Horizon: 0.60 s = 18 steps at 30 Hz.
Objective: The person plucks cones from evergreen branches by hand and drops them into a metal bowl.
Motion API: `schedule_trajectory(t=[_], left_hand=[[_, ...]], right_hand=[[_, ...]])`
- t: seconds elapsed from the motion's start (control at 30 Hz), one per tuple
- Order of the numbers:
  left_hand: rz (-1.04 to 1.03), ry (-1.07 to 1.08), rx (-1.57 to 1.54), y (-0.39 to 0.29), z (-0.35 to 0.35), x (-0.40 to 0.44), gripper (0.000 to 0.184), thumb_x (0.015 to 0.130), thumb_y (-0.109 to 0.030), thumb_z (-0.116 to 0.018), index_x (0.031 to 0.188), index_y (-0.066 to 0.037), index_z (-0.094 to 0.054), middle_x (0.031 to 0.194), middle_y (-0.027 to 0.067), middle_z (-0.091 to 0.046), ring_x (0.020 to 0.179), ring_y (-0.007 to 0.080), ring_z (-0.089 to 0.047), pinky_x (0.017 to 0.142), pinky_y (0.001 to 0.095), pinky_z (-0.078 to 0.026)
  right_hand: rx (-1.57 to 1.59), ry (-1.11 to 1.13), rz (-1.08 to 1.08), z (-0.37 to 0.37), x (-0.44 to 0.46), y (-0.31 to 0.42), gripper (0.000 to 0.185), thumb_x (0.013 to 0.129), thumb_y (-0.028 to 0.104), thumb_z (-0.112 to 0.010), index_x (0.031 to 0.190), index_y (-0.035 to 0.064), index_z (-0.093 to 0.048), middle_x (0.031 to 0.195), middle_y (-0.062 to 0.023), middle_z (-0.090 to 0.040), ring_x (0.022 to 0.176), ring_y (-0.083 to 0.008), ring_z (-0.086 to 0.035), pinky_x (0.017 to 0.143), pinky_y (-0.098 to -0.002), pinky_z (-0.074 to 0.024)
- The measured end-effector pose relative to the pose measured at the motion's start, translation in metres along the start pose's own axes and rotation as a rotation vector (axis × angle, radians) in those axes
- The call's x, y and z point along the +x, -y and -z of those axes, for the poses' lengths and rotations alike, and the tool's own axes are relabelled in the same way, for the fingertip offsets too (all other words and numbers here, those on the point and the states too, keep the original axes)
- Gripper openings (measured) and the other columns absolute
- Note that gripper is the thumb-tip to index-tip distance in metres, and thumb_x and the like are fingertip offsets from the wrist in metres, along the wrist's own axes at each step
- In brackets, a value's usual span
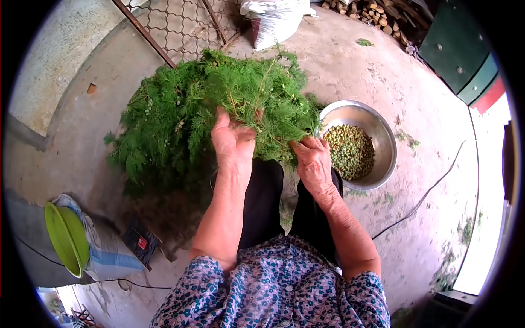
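A large pile of green, feathery evergreen branches [169,117], with pale round seed cones on some sprigs, lies in front of my knees. My left hand [234,136] is turned palm up, its fingers closed around the stems of an evergreen branch [257,90] lifted over the pile. At the right edge of this branch, my right hand [314,159] is pinched shut against the foliage; what lies between its fingertips is hidden. Just right of that hand stands a metal bowl [387,136] partly filled with small green and brownish seed cones [350,152].
A white sack [276,22] and a rusty-framed mesh panel [175,27] stand beyond the pile. Stacked firewood [377,16] is at the far right. Lower left are a green basin [65,238] and a pale sack [106,254]. A thin cable [421,202] crosses the concrete floor.
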<state>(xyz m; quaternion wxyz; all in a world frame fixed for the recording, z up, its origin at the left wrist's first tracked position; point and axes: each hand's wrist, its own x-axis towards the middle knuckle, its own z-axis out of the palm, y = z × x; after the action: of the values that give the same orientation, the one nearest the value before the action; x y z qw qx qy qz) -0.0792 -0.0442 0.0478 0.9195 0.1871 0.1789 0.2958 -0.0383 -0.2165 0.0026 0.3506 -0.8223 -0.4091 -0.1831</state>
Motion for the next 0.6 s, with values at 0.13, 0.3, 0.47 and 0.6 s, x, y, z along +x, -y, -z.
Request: schedule_trajectory(t=[0.13,0.3,0.47,0.6], left_hand=[[0.034,0.060,-0.025,0.001,0.000,0.002,0.034,0.093,-0.031,-0.039,0.117,-0.007,-0.045,0.112,0.0105,-0.052,0.102,0.0308,-0.050,0.091,0.0520,-0.041],[0.169,0.235,-0.123,-0.005,0.000,-0.002,0.032,0.093,-0.026,-0.037,0.120,-0.010,-0.046,0.124,0.0117,-0.046,0.115,0.0332,-0.043,0.098,0.0585,-0.029],[0.314,0.319,-0.145,0.004,0.013,0.000,0.038,0.093,-0.027,-0.037,0.123,-0.006,-0.043,0.125,0.0154,-0.045,0.118,0.0343,-0.040,0.100,0.0571,-0.026],[0.337,0.274,-0.045,0.009,0.015,0.003,0.041,0.094,-0.028,-0.035,0.126,-0.004,-0.039,0.128,0.0195,-0.042,0.119,0.0349,-0.039,0.100,0.0533,-0.029]], right_hand=[[-0.039,0.122,-0.001,0.019,0.014,-0.002,0.023,0.070,-0.001,-0.052,0.086,0.0088,-0.066,0.073,-0.0088,-0.056,0.074,-0.0254,-0.055,0.069,-0.0361,-0.0399],[-0.143,0.282,-0.062,0.025,0.016,-0.019,0.019,0.066,0.003,-0.053,0.077,0.0121,-0.065,0.079,-0.0066,-0.058,0.083,-0.0232,-0.056,0.073,-0.0378,-0.0391],[-0.417,0.295,0.057,0.022,0.012,-0.011,0.013,0.066,0.007,-0.055,0.072,0.0142,-0.064,0.077,-0.0052,-0.054,0.081,-0.0217,-0.053,0.076,-0.0369,-0.0364],[-0.428,0.344,0.148,0.027,0.007,-0.007,0.017,0.064,0.005,-0.054,0.075,0.0130,-0.065,0.076,-0.0052,-0.053,0.084,-0.0227,-0.052,0.080,-0.0375,-0.0357]])
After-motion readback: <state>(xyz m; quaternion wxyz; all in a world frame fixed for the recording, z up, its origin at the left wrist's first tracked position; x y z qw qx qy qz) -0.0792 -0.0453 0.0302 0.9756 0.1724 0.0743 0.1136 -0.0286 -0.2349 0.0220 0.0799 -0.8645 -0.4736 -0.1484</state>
